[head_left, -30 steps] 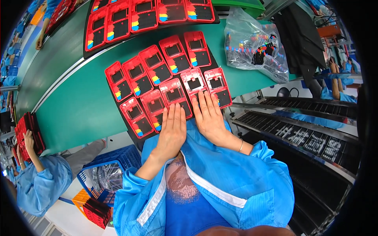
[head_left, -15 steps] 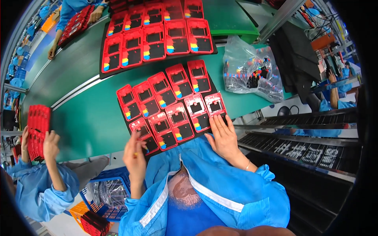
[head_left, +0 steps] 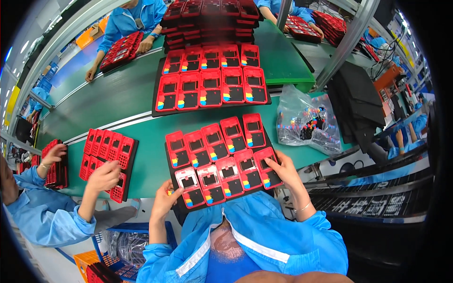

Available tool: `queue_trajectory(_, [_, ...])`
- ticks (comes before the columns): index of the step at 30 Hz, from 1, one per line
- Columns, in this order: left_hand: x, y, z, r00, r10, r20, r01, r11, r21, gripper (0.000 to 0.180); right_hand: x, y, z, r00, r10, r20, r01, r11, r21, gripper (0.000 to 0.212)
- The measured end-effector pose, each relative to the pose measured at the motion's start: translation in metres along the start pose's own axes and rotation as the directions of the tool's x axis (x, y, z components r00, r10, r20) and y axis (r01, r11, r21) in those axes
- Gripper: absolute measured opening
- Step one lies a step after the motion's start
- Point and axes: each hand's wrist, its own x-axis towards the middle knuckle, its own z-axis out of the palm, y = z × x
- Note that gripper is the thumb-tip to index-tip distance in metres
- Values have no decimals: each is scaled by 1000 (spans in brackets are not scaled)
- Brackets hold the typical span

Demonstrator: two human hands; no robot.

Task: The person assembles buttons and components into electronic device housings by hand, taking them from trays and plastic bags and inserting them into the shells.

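In front of me lies a black tray [head_left: 213, 207] with two rows of red phone housings [head_left: 227, 172], tilted a little. Each housing has a dark window and a black lower part; most show small blue and yellow pieces at the lower left corner. My left hand [head_left: 165, 200] is closed on the tray's left edge, a small yellow bit showing by its fingers. My right hand [head_left: 286, 172] grips the right edge, its thumb on the nearest right housing. Its other fingertips are hidden.
Beyond it stands another loaded black tray [head_left: 212, 112], with stacked trays behind. A clear plastic bag [head_left: 306, 122] of small coloured parts lies at right, near black sheets [head_left: 354, 94]. A co-worker's hand [head_left: 104, 177] is over a tray at left. A blue basket [head_left: 127, 266] stands below.
My left hand has moved from above the near left housing to the tray's left edge. My right hand has gone from lying flat to gripping the right edge. The view has shifted.
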Motion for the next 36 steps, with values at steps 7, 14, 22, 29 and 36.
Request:
queue_trajectory(7, [-40, 64, 2, 999, 31, 44, -37, 990, 135, 36, -36, -44, -4, 998, 60, 37, -65, 986, 153, 42])
queue_trajectory(14, [-84, 112, -9, 989, 122, 83, -129, 989, 78, 44, -84, -129, -12, 998, 25, 52, -34, 984, 174, 48])
queue_trajectory(22, [-70, 178, -26, 925, 369, 91, -373, 927, 33, 45, -74, -200, -9, 985, -170, -12, 169, 974, 148, 47])
queue_trajectory(29, [64, 233, -43, 910, 403, 95, -403, 915, -20, 31, 72, -201, -6, 948, -312, 57, 298, 939, 174, 46])
queue_trajectory(36, [212, 239, -53, 927, 368, 65, -373, 925, 79, 34, 194, -159, -6, 942, -303, -146, 302, 953, -31, 43])
